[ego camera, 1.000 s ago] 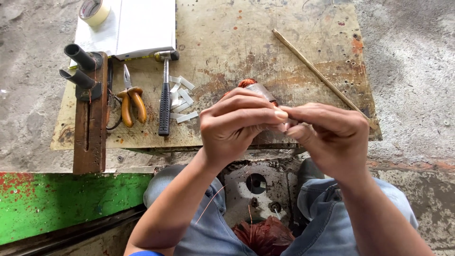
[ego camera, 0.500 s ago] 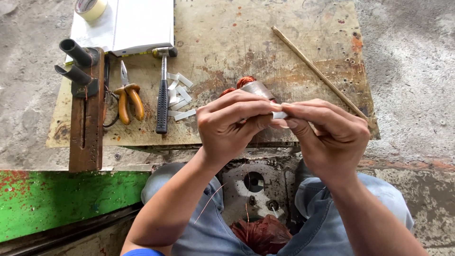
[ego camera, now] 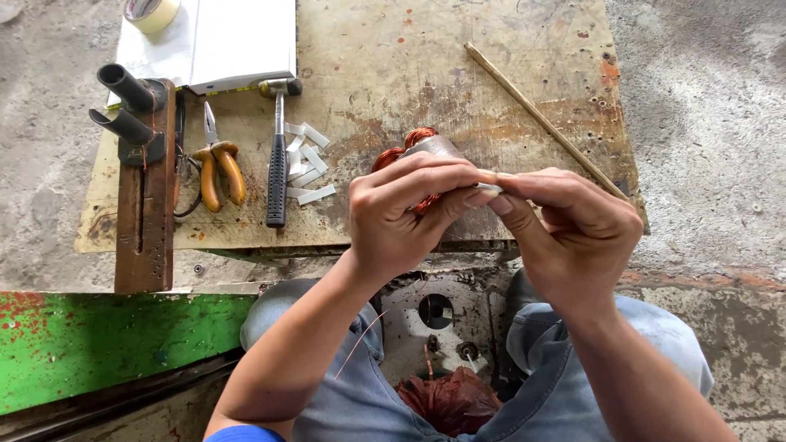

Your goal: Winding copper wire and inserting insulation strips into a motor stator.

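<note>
Head view: both hands meet above the near edge of the tabletop (ego camera: 491, 49). The left hand (ego camera: 401, 217) and the right hand (ego camera: 573, 233) each pinch an end of a small white strip (ego camera: 490, 187) between thumb and fingertips, held taut between them. Just behind the left hand's knuckles, at about 11 o'clock from the strip, sits a metal core with copper winding (ego camera: 417, 143), mostly hidden by the fingers. At 9 o'clock from the hands lie several loose white strips (ego camera: 304, 164), a hammer (ego camera: 277, 164) beside them, and orange-handled pliers (ego camera: 217, 168) further left. A thin stick (ego camera: 544, 123) lies at 1 o'clock. Judging by the pile, a number of strips are cut and waiting; only one is in hand, so much work seems left.
</note>
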